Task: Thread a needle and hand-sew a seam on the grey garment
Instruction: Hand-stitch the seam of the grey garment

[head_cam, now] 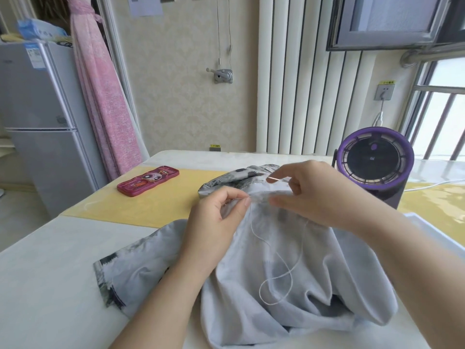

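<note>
Right hand [309, 192] pinches the needle [275, 178] above the grey garment [246, 313]; left hand [216, 222] pinches its fabric edge, white thread [289, 270] looping across the cloth on the surface [50, 273].

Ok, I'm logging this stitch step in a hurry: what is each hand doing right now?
Left hand: pinches the grey garment at the seam.
Right hand: pinches the needle, with the white thread hanging loose.

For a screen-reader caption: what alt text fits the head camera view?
Two hands sew a grey garment on a table: left hand pinches the fabric, right hand holds a needle trailing white thread. A red phone lies left, a purple fan right.
</note>
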The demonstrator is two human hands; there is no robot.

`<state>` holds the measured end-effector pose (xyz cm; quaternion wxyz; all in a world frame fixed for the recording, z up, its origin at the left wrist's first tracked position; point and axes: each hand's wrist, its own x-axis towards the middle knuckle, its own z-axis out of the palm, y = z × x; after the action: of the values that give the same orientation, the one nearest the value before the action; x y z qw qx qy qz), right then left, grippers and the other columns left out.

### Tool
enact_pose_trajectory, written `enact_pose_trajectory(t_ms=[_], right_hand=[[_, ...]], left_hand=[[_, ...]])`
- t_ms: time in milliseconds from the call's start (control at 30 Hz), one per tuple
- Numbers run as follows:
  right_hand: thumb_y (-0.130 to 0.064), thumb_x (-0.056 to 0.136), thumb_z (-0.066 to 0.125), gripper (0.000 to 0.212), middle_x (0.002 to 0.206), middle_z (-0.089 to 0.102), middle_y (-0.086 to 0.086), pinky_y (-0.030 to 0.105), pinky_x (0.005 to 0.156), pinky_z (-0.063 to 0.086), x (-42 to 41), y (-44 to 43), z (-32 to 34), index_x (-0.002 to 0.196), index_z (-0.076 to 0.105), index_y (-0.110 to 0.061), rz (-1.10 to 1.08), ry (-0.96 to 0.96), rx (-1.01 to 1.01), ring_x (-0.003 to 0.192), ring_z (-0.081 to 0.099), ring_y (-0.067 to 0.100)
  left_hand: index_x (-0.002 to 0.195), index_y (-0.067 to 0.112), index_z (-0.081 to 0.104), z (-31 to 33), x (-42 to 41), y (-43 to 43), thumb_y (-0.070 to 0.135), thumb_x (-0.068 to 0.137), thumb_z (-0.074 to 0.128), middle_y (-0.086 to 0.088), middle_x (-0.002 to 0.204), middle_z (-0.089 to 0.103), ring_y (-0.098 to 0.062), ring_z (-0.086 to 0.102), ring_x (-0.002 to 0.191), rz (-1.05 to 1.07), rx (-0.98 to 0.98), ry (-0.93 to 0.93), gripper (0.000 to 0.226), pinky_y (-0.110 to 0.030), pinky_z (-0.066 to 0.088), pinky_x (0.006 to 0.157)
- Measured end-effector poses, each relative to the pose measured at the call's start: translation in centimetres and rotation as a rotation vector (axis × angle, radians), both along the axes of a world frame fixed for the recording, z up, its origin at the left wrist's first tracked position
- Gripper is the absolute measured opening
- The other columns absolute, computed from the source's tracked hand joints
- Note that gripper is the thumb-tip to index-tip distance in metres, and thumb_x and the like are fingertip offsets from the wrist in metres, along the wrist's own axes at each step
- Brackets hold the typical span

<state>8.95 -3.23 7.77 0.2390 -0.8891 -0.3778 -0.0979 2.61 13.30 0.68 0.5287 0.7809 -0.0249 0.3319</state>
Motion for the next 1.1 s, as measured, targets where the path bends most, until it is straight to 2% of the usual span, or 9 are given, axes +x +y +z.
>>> enact_pose_trajectory(t_ms=[100,233,333,467,633,800,933,1000,1100], right_hand=[[-0.036,0.082,0.066,0.006,0.052,0.041,-0.006,0.018,0.044,0.029,0.3,-0.1,-0.2,0.082,0.060,-0.034,-0.008,0.046,-0.034,0.048,0.044,-0.005],[-0.026,0.082,0.067,0.021,0.053,0.039,-0.006,0.014,0.048,0.035,0.6,-0.4,0.2,0.065,0.056,-0.031,-0.010,0.047,-0.042,0.049,0.043,-0.005],[-0.026,0.081,0.068,0.024,0.054,0.040,-0.006,0.013,0.049,0.035,0.5,-0.4,0.4,0.064,0.053,-0.033,-0.014,0.016,-0.064,0.051,0.044,-0.008],[-0.027,0.083,0.066,0.021,0.059,0.043,-0.007,0.014,0.050,0.035,0.4,-0.5,0.4,0.067,0.053,-0.032,-0.044,-0.032,-0.121,0.052,0.045,-0.001],[-0.031,0.086,0.062,0.012,0.067,0.046,-0.009,0.023,0.051,0.032,0.7,-0.3,-0.4,0.077,0.054,-0.030,-0.074,-0.014,-0.184,0.059,0.042,0.003],[-0.029,0.100,0.037,0.012,0.072,0.049,-0.005,0.033,0.062,0.032,-0.2,0.2,0.0,0.100,0.045,-0.021,-0.060,0.030,-0.017,0.071,0.049,0.020],[-0.020,0.100,0.030,0.020,0.067,0.045,-0.011,0.025,0.058,0.033,-2.1,0.4,0.9,0.095,0.049,-0.024,-0.007,-0.023,-0.073,0.063,0.045,0.007],[-0.021,0.100,0.031,0.021,0.070,0.050,-0.010,0.029,0.070,0.031,-2.9,0.8,0.5,0.095,0.050,-0.026,-0.013,-0.153,-0.211,0.067,0.048,0.013],[-0.022,0.099,0.031,0.026,0.082,0.062,-0.005,0.034,0.094,0.031,-3.3,1.5,-0.5,0.097,0.057,-0.025,-0.049,-0.316,-0.364,0.081,0.057,0.022]], left_hand=[[0.080,0.029,0.064,0.3,-0.4,-0.2,0.013,0.087,0.066,0.016,0.084,0.068,0.002,0.061,0.078,-0.006,0.122,-0.030,0.017,-0.009,0.043,0.073],[0.077,0.033,0.063,0.5,-0.5,0.0,0.012,0.084,0.069,0.030,0.084,0.065,0.008,0.060,0.078,0.054,0.234,-0.030,0.023,-0.003,0.039,0.071],[0.078,0.023,0.069,0.3,-0.3,0.2,0.013,0.082,0.071,0.032,0.078,0.065,0.012,0.059,0.077,0.118,0.286,-0.045,0.012,-0.002,0.037,0.069],[0.079,0.023,0.071,0.1,-0.1,0.3,0.016,0.080,0.073,0.027,0.075,0.066,0.007,0.060,0.077,0.150,0.279,-0.003,0.008,-0.004,0.039,0.066],[0.081,0.032,0.068,-0.2,-0.1,0.5,0.019,0.082,0.072,0.025,0.082,0.065,0.016,0.057,0.083,0.077,0.181,0.167,0.014,0.001,0.037,0.068],[0.076,0.028,0.068,-0.1,0.0,0.8,0.017,0.084,0.068,0.021,0.082,0.068,0.012,0.059,0.079,0.040,0.039,0.208,0.014,0.000,0.038,0.069],[0.080,0.022,0.070,-0.1,0.2,0.8,0.017,0.085,0.067,0.015,0.082,0.069,0.005,0.060,0.078,0.024,-0.052,0.248,0.008,-0.009,0.043,0.074],[0.081,0.021,0.071,0.0,0.2,0.8,0.016,0.085,0.067,0.012,0.080,0.069,0.001,0.061,0.077,0.010,-0.098,0.263,0.007,-0.016,0.045,0.076],[0.080,0.020,0.070,0.1,0.1,0.6,0.014,0.085,0.067,0.009,0.077,0.069,0.000,0.060,0.072,-0.005,-0.172,0.277,0.008,-0.014,0.045,0.070]])
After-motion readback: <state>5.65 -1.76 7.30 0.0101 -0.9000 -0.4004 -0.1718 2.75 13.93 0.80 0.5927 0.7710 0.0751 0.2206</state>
